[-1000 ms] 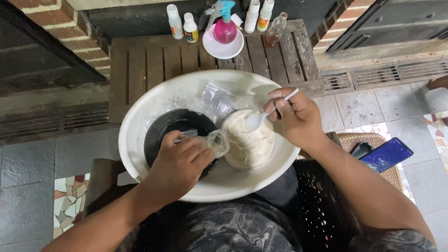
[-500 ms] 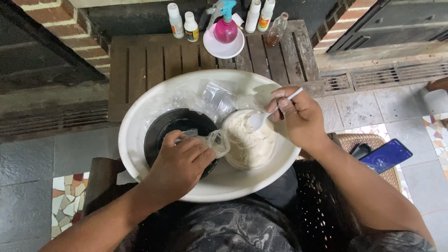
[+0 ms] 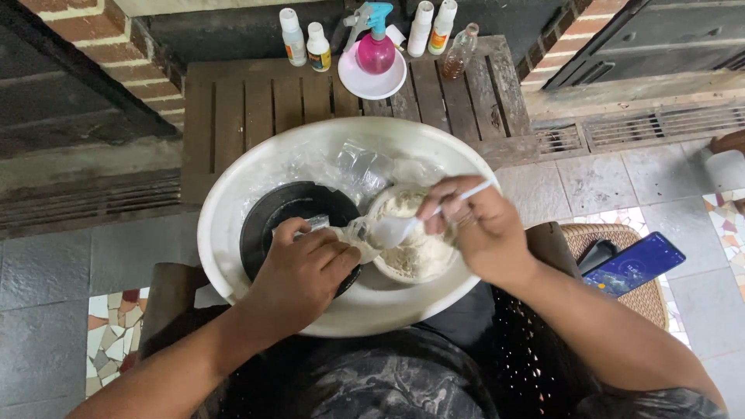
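My left hand (image 3: 299, 268) is closed around a small clear plastic bag (image 3: 353, 233), pinching its mouth open over the middle of the big white basin (image 3: 233, 209) on my lap. My right hand (image 3: 481, 229) grips the handle of a white plastic spoon (image 3: 403, 226), bowl end loaded with pale powder and sitting right at the bag's mouth. The powder source is a round tub of off-white powder (image 3: 411, 252) in the basin's right half, touching the bag's underside as far as I can tell. A black round dish (image 3: 287, 213) sits in the left half, partly under my left hand. Crumpled clear plastic (image 3: 357, 167) lies toward the basin's far rim.

To do this well, I reckon:
- keep the bag mouth wide and low, directly over the tub, so spill drops back into the powder
- push the spoon tip inside the mouth before tilting, and tilt slowly
- hold the left hand steady; the film is limp and will fold shut if the grip slackens
- take level spoonfuls, not heaped

Risk: powder dusting onto the black dish beside it.

On the far slatted wooden bench (image 3: 248, 101): small white bottles (image 3: 304, 40), pink spray bottle (image 3: 375, 48) on a white plate. Phone (image 3: 632, 264) lies to my right, well apart.
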